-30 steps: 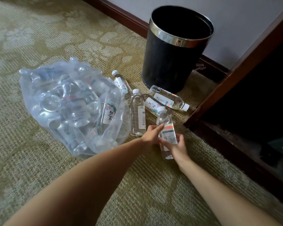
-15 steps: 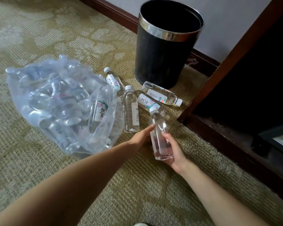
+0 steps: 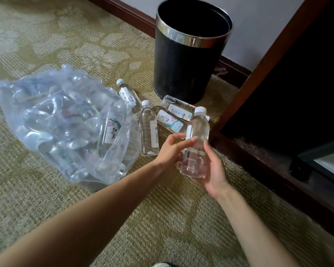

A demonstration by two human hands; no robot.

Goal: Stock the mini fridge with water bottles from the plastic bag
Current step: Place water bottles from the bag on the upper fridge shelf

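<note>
My right hand (image 3: 213, 168) grips a clear water bottle (image 3: 196, 139) with a white cap, held upright above the carpet. My left hand (image 3: 171, 149) touches the bottle's left side with straight fingers. A clear plastic bag (image 3: 52, 122) full of several bottles lies on the carpet to the left. Loose bottles lie beside it: one upright-looking (image 3: 148, 130), one near the bag's top (image 3: 127, 93), and two flat ones (image 3: 169, 120) (image 3: 178, 109) behind the held bottle. A mini fridge corner (image 3: 328, 162) shows at the right edge inside the dark cabinet.
A black waste bin (image 3: 189, 60) with a chrome rim stands against the wall behind the bottles. A dark wooden cabinet frame (image 3: 262, 70) rises on the right, with its base ledge (image 3: 268, 166) running along the floor. Patterned carpet (image 3: 46, 45) stretches to the left.
The bottle has been lifted off the carpet and stood more upright in my right hand. My left hand has come along and stays at its side.
</note>
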